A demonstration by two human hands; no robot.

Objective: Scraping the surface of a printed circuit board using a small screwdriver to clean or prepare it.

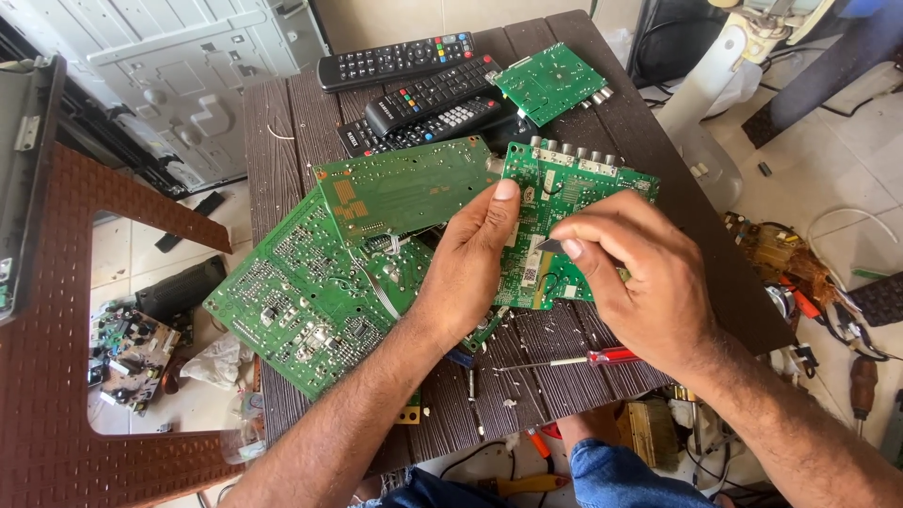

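Board (564, 202), green, with a row of round jacks along its far edge, sits tilted up above the table (282, 132) mid-frame, near side raised toward the camera so its face is readable. Left hand (470, 263) clamps it from the left edge: thumb on top, fingers behind, closed on the board to steady it. Right hand (640, 273) is pinched shut on a small dark flat piece (550, 246), thumb and forefinger tips pressing it against the board's face near centre; can't tell if it's a chip, a blade or a pick. Rest of those fingers curl in, bracing on the board's right side.

Just left, partly under the held board, a second board (404, 188) lies solder side up, overlapping a big board (301, 301) that hangs off the table's left edge. Screwdriver (583, 358), red handle, lies on the slats right below the hands, within reach. Farther back: three remotes (423, 89) stacked loosely, a small board (550, 83) beside them, pushed clear of the work spot. Floor around holds loose parts, wires and tools.
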